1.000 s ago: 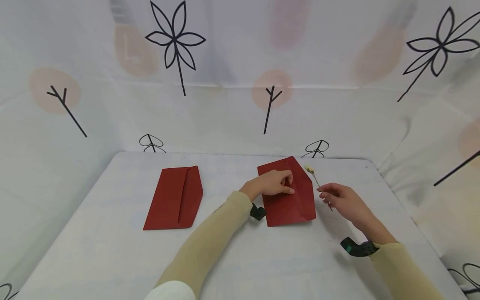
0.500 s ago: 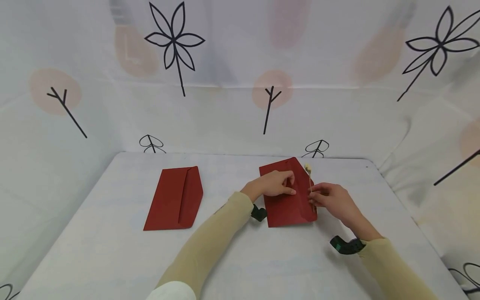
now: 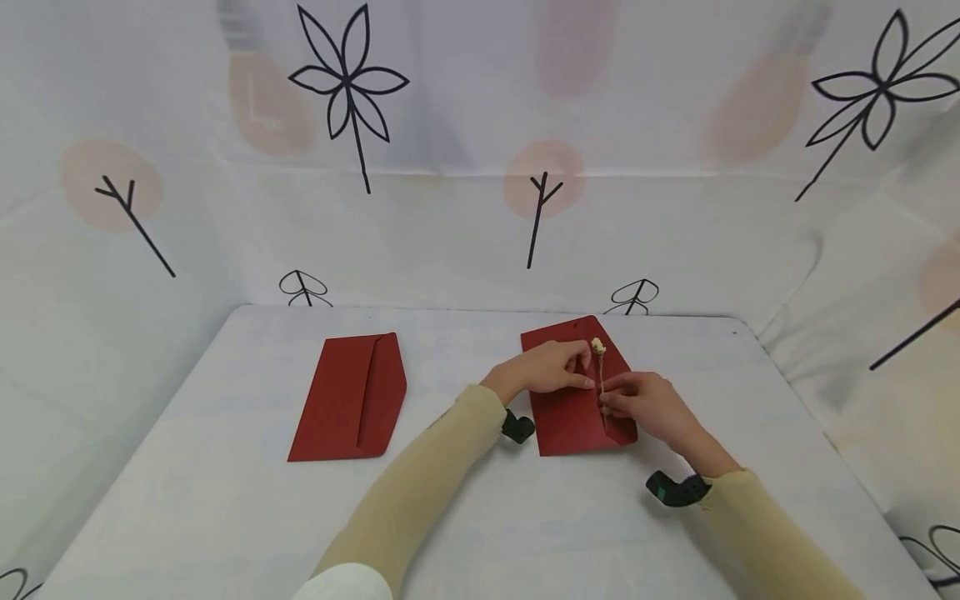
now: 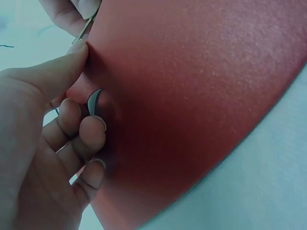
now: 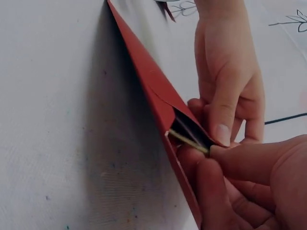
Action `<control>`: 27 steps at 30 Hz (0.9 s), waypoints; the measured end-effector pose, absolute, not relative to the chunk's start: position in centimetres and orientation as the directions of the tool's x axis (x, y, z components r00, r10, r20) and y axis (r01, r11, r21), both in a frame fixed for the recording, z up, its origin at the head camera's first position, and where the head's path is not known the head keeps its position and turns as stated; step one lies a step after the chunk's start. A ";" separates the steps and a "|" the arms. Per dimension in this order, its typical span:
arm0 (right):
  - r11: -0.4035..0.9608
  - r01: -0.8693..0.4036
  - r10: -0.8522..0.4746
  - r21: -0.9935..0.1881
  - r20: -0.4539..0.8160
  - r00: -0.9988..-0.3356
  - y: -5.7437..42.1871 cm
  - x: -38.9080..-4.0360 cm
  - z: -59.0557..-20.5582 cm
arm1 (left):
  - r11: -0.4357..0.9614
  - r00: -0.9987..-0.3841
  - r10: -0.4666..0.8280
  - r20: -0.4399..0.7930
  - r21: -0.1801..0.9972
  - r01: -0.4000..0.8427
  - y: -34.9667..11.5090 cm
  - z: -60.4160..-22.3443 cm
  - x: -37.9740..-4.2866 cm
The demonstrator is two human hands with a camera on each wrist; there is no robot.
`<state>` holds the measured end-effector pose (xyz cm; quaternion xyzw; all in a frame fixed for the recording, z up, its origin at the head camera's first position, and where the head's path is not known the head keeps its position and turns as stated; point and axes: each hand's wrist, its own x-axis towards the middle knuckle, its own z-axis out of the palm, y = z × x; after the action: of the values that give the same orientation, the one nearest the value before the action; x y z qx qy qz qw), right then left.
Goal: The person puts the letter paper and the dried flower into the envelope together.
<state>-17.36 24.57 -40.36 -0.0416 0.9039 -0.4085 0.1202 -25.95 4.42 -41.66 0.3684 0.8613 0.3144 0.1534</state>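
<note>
A red envelope (image 3: 562,427) lies on the table to the right of the middle, its flap open toward the right. My left hand (image 3: 546,367) reaches over it and grips the edge of its pocket; in the left wrist view the left fingers (image 4: 92,132) curl against the red paper. The right hand (image 3: 651,407) pinches the stem of a small dried flower with a pale yellow head (image 3: 597,345). That flower overlaps the pocket mouth and flap. In the right wrist view the thin stem (image 5: 189,140) lies at the parted mouth, and its lower end is partly hidden.
A second red envelope (image 3: 337,400) lies on the left of the white-covered table (image 3: 225,517), its flap also open to the right. A white cloth (image 3: 450,233) with plant drawings stands behind the table and at its sides.
My right hand has moved left with the dried flower, from beside the envelope to over its pocket mouth. The flower now stands more upright in view. My left hand has stayed nearly still.
</note>
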 end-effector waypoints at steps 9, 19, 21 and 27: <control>0.615 0.013 -0.238 -0.788 -0.202 -0.950 24.6 -17.8 -41.8 | 0.485 -0.661 0.750 0.023 0.660 0.573 4.3 -41.3 -26.0; 0.642 0.025 -0.234 -0.766 -0.226 -0.946 24.1 -17.7 -42.2 | 0.495 -0.658 0.753 -0.002 0.661 0.564 4.1 -41.2 -25.9; 0.644 0.033 -0.228 -0.765 -0.233 -0.945 24.1 -17.7 -42.5 | 0.503 -0.659 0.752 -0.007 0.652 0.568 4.1 -41.2 -25.9; 0.670 0.036 -0.210 -0.741 -0.236 -0.949 23.8 -17.8 -42.8 | 0.520 -0.652 0.758 -0.026 0.628 0.579 4.2 -41.0 -25.8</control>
<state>-17.77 23.83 -42.83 -0.0484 0.9011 -0.4030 0.1526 -25.77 4.15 -40.96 0.3893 0.8587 0.2976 0.1498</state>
